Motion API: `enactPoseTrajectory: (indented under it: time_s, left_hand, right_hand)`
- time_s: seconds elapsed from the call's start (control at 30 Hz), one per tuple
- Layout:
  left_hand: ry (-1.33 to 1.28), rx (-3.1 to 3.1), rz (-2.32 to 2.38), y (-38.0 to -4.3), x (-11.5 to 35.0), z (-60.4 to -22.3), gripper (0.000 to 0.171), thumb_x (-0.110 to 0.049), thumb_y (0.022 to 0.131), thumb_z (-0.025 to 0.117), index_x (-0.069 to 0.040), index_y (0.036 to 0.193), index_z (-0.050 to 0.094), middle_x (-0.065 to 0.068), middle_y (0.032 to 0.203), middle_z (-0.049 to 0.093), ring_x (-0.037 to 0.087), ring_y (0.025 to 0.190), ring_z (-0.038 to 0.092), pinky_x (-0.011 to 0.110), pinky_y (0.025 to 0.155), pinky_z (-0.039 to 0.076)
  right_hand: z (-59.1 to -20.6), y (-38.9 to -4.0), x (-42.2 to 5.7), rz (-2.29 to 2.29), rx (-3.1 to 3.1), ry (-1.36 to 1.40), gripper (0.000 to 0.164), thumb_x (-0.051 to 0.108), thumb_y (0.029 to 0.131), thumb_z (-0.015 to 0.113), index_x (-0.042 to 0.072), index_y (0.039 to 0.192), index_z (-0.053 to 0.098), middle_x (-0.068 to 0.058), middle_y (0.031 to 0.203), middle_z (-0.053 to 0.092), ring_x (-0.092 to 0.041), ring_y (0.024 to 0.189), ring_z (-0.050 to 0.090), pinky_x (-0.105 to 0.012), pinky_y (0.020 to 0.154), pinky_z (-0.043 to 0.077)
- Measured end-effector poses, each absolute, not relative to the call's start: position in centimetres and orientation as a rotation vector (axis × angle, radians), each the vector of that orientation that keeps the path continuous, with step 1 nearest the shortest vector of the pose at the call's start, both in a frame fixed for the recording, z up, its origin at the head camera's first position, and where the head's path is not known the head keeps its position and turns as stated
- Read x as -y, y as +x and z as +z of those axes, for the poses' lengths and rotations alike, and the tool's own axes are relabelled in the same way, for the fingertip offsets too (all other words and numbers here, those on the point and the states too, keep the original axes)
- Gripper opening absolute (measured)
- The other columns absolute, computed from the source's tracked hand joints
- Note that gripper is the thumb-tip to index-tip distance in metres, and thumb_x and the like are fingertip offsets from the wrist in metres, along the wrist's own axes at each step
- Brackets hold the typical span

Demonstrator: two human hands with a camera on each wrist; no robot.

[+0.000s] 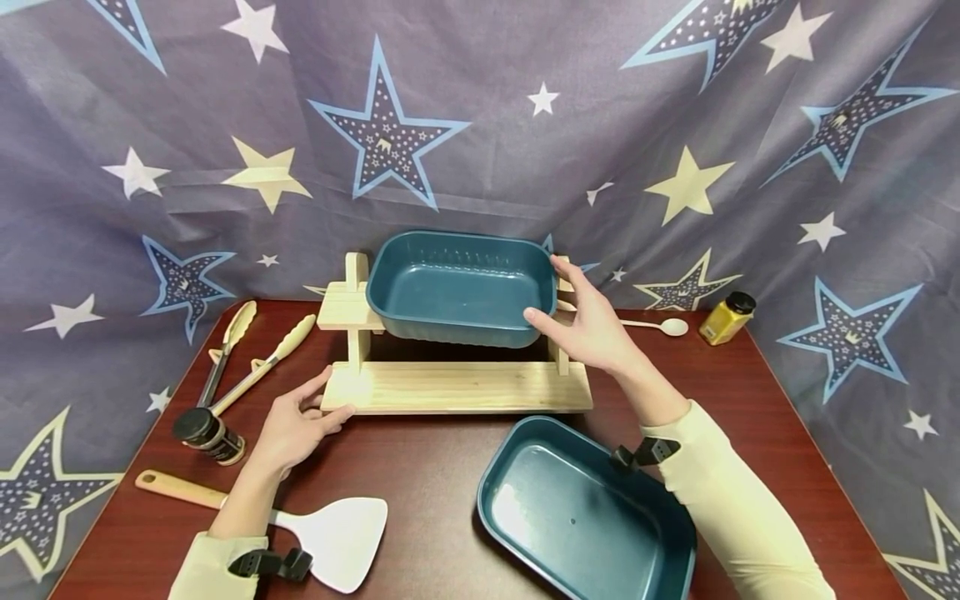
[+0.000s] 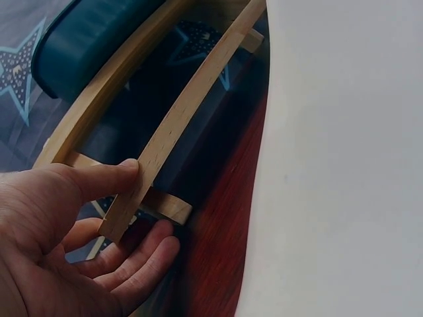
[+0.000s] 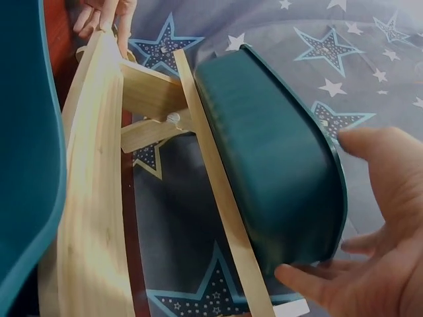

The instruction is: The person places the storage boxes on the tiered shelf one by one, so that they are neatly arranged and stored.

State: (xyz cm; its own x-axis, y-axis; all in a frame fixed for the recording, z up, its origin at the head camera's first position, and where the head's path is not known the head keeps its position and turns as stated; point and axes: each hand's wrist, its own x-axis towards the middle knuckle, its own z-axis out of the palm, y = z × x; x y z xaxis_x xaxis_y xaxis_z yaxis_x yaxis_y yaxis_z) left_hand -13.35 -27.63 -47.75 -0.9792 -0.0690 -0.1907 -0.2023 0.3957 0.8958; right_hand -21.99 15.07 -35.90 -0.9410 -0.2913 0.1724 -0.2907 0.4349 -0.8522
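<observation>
A teal plastic bin (image 1: 465, 292) sits on the upper board of a two-tier wooden rack (image 1: 457, 387). My right hand (image 1: 588, 329) holds the bin's right end, thumb at the near rim and fingers round the end; the right wrist view shows fingertips (image 3: 287, 274) against its lower corner. At the rack's lower left, my left hand (image 1: 296, 421) grips the end of the lower board (image 2: 165, 142), thumb on top and fingers beneath. A second teal bin (image 1: 573, 517) lies on the table in front, partly under the right forearm.
Left on the table (image 1: 427, 467) are tongs (image 1: 258, 367), a dark-capped jar (image 1: 210, 435) and a white turner (image 1: 341, 533), partly beneath the left forearm. A wooden spoon (image 1: 671, 327) and yellow spice bottle (image 1: 726, 319) lie back right. A star-printed curtain (image 1: 487, 142) hangs behind.
</observation>
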Motion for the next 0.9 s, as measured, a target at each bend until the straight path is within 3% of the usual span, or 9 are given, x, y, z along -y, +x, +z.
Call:
enactPoseTrajectory:
  time_s: [0.33, 0.63, 0.9]
  left_hand:
    - [-0.23, -2.517, 1.664, -13.3, 27.5, -47.8, 0.087, -0.019, 0.095, 0.083, -0.016, 0.167, 0.034, 0.027, 0.134, 0.063, 0.003, 0.084, 0.073, 0.024, 0.076, 0.062]
    - [-0.245, -2.512, 1.674, -13.4, 27.6, -47.8, 0.086, -0.018, 0.095, 0.082, -0.018, 0.167, 0.035, 0.027, 0.134, 0.063, 0.004, 0.084, 0.074, 0.025, 0.077, 0.062]
    - [-0.243, -2.507, 1.683, -13.3, 27.5, -47.8, 0.086, -0.016, 0.095, 0.082, -0.017, 0.167, 0.034, 0.027, 0.133, 0.063, 0.008, 0.084, 0.075, 0.026, 0.077, 0.063]
  right_hand:
    - [-35.9, -22.2, -14.8, -1.48, -2.735, -0.532, 0.078, 0.021, 0.103, 0.072, 0.005, 0.167, 0.03, -0.017, 0.173, 0.03, -0.042, 0.146, 0.053, -0.05, 0.11, 0.053]
    - [-36.1, -23.3, -15.2, -1.451, -2.754, -0.544, 0.072, 0.021, 0.105, 0.069, 0.008, 0.167, 0.034, -0.013, 0.174, 0.031, -0.039, 0.146, 0.054, -0.05, 0.112, 0.051]
    - [-36.2, -23.0, -15.2, -1.445, -2.791, -0.554, 0.079, 0.027, 0.103, 0.072, 0.01, 0.168, 0.031, -0.015, 0.173, 0.032, -0.039, 0.146, 0.054, -0.05, 0.11, 0.053]
